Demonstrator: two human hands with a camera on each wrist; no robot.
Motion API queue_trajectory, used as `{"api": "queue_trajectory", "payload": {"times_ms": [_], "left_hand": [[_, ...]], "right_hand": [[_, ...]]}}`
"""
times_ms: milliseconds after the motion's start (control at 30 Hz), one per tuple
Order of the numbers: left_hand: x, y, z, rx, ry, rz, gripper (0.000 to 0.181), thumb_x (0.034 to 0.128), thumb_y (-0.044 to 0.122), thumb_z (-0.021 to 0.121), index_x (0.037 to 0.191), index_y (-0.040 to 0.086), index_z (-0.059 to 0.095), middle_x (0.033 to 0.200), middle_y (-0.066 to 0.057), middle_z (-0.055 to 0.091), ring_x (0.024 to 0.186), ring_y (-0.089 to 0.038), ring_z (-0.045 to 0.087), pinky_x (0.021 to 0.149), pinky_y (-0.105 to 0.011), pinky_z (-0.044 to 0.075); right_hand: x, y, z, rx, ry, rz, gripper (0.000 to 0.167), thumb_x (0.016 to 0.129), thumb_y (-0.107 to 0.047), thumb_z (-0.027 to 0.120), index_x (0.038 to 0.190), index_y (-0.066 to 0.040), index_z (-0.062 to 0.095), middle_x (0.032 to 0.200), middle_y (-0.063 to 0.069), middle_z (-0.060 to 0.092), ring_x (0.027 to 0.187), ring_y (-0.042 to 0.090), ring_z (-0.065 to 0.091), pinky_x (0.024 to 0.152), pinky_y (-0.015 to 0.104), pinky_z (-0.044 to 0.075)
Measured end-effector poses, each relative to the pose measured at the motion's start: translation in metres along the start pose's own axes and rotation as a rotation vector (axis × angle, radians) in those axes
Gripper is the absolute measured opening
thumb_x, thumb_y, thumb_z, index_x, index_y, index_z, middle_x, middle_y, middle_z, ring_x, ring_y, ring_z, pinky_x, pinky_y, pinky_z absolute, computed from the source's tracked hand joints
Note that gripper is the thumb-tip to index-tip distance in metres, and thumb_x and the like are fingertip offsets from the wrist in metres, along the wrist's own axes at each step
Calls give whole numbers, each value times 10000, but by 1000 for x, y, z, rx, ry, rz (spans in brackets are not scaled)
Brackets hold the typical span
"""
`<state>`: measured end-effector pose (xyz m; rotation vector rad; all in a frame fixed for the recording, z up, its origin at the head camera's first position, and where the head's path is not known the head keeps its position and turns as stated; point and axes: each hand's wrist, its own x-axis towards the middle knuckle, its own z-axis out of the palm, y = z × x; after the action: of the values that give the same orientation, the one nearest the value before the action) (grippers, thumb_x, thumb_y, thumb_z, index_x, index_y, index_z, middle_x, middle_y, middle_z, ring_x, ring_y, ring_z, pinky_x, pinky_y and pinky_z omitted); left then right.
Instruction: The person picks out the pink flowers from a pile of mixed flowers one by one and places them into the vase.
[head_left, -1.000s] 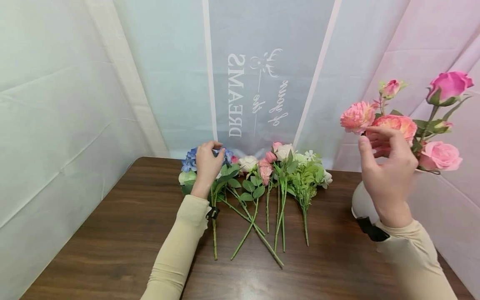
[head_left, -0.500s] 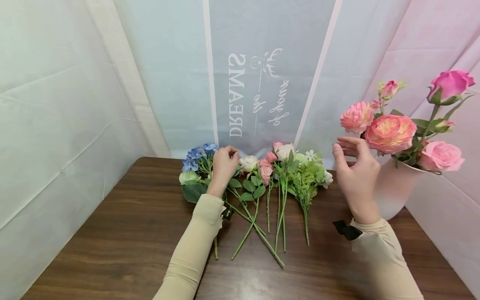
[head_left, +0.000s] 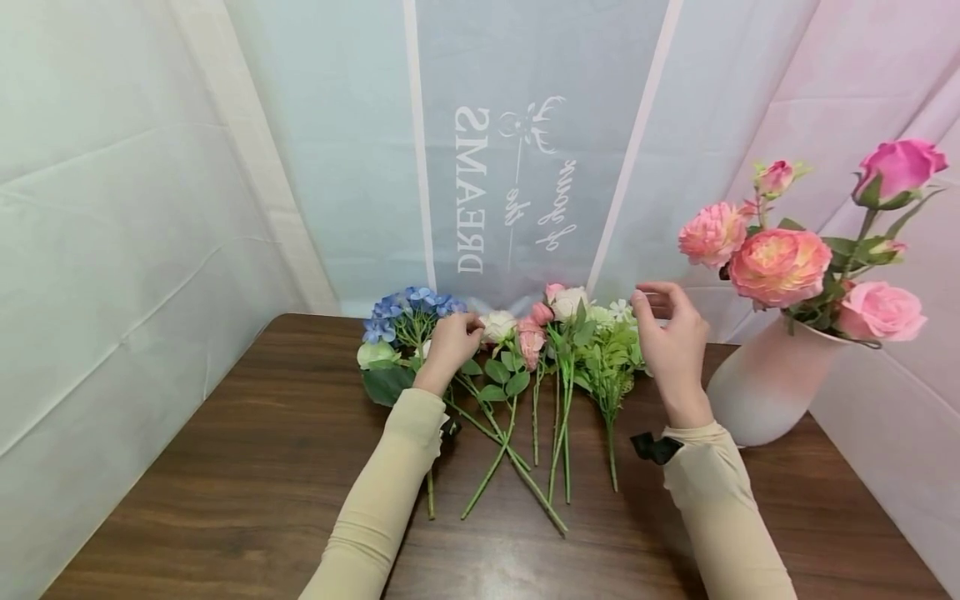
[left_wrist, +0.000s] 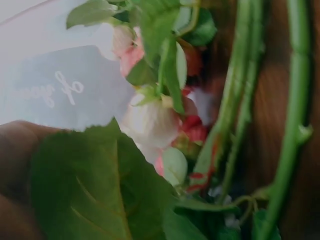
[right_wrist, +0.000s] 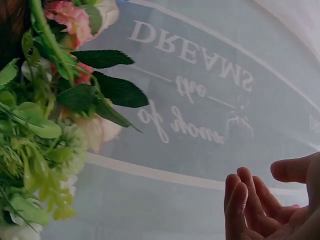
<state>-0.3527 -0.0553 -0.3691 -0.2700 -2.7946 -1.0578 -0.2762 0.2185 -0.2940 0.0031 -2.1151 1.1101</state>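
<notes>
My left hand [head_left: 452, 343] reaches in among flowers on the table, its bent fingers between a blue hydrangea [head_left: 401, 312] and a white rose [head_left: 498, 326]. In the left wrist view a broad green leaf [left_wrist: 95, 185] covers most of those fingers, so whether they pinch anything is hidden. Pink buds and another pale rose [left_wrist: 152, 120] show beyond the leaf. Held up with nothing in it, my right hand [head_left: 673, 350] hovers near the leafy green sprig [head_left: 609, 367]; in the right wrist view its fingers [right_wrist: 237, 205] and thumb stand apart.
A white-and-pink vase [head_left: 776, 387] at the right holds pink and coral flowers [head_left: 780, 267]. Several bare stems [head_left: 540, 496] cross toward the front of the brown wooden table [head_left: 247, 492]. Behind hangs a printed cloth [head_left: 547, 50].
My right hand has come left, away from the vase's flowers, toward the green sprig. My left hand has moved right from over the hydrangea toward the white rose, and lower.
</notes>
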Motion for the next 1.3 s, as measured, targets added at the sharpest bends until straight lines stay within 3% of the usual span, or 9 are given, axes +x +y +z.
{"api": "queue_trajectory", "payload": {"times_ms": [167,367,433,633,767,867,967,1100,1300], "left_hand": [[2,-13,4,84,-41,12,186,954,155,562,1041,125,724,1020,-72,707,784,-211,634,667,-327,482],[3,-26,9,219,-85,-14,186,954,152,545,809,124,659,759,-66,618,617,-180,481,590,-298,363],[4,-29,11,247,-96,-16,189,951,146,543,805,150,662,724,-34,592,601,-169,466,573,-293,355],[8,-30,6,307,-102,-21,307,903,51,548,616,110,456,585,-47,409,545,-181,378,530,-305,312],[12,-32,1,385,-108,-42,350,897,63,551,586,124,404,613,-82,480,635,-251,529,568,-344,411],[14,-31,-1,453,-143,-65,197,903,117,577,708,87,584,843,-161,633,895,-366,594,721,-438,500],[17,-27,-2,507,-208,-108,175,919,149,567,1004,34,667,1110,-237,622,1086,-435,522,879,-520,471],[22,-22,-1,550,-273,-170,313,971,163,470,1208,3,598,1230,-276,559,1147,-462,478,959,-546,423],[28,-17,3,575,-277,-238,329,992,151,430,1250,23,588,1253,-237,567,1125,-426,516,953,-519,436]], "right_hand": [[1,8,5,-8,-41,41,294,938,-326,577,1107,-106,675,944,123,716,723,-131,540,645,92,435],[1,12,1,-21,-42,51,305,939,-359,569,1098,-122,678,923,101,725,702,-142,536,648,90,439],[1,13,0,-24,-35,49,302,938,-358,573,1095,-123,680,912,97,726,693,-145,536,643,84,434],[1,15,-3,-24,-41,49,309,941,-355,568,1100,-112,675,925,118,724,688,-151,535,657,80,435],[1,15,-4,-25,-49,60,314,944,-355,564,1107,-109,669,937,119,724,697,-153,532,671,86,436],[2,14,-5,-18,-50,60,316,944,-350,565,1109,-100,665,944,130,720,703,-151,531,673,85,432],[3,12,-7,-18,-53,65,317,942,-349,567,1113,-99,662,943,123,719,712,-147,533,676,82,431],[4,10,-9,-20,-55,80,316,940,-351,569,1119,-107,661,941,97,722,720,-141,542,684,84,436],[4,10,-9,-26,-55,89,323,940,-361,563,1123,-111,658,941,92,727,712,-146,543,691,87,433]]}}
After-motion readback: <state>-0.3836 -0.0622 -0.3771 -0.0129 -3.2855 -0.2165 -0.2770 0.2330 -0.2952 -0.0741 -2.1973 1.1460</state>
